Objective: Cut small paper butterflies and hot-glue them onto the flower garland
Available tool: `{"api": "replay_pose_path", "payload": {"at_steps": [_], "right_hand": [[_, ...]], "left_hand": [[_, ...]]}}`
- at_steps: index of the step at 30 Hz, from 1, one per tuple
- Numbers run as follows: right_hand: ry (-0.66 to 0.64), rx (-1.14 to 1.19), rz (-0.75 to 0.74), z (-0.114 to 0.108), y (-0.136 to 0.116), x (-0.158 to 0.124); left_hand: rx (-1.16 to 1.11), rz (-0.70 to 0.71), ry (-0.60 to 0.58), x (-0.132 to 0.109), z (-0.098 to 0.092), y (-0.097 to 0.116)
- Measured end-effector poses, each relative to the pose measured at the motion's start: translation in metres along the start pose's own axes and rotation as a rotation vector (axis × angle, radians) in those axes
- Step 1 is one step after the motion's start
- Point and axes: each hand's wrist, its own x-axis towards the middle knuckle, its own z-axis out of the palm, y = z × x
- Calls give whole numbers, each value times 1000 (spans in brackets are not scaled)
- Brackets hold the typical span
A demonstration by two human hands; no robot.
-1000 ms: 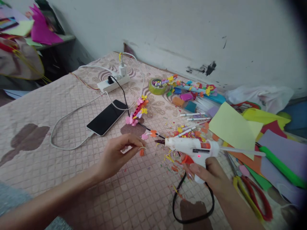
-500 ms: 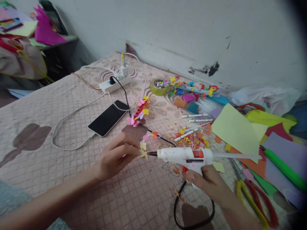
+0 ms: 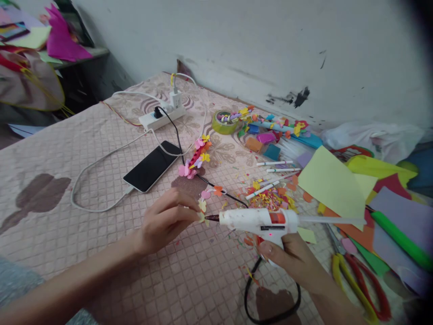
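My right hand [image 3: 287,257] is wrapped round the handle of a white hot glue gun [image 3: 250,220] with a lit red light. A clear glue stick [image 3: 331,220] sticks out of its back. The dark nozzle points left and meets a small pale-yellow paper cutout [image 3: 203,218], pinched in the fingertips of my left hand [image 3: 171,221]. The fingers hide part of that cutout. Just beyond it lie a cream paper butterfly [image 3: 202,206], a pink one [image 3: 205,194] and an orange one [image 3: 218,190].
A phone [image 3: 152,167] on a white cable lies left of a butterfly-trimmed red band [image 3: 198,158]. Behind are a power strip [image 3: 162,118] and a tape roll [image 3: 223,123]. Paper scraps [image 3: 270,198], coloured sheets [image 3: 334,185], scissors [image 3: 361,284] and a green cutter [image 3: 401,239] lie to the right.
The glue gun has shifted slightly left, its nozzle now closer to my left fingertips. The yellow cutout has turned or tilted, so less of it shows.
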Motion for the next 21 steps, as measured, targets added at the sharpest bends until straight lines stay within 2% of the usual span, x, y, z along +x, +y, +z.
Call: {"api": "replay_pose_path", "payload": {"at_steps": [15, 18, 21], "right_hand": [[24, -70, -22, 0, 1, -1], [112, -75, 12, -2, 4, 3], [284, -87, 105, -8, 14, 17]], "left_hand": [[-18, -16, 11, -2, 1, -1], [-20, -81, 8, -4, 2, -1], [-27, -242, -2, -6, 4, 0]]}}
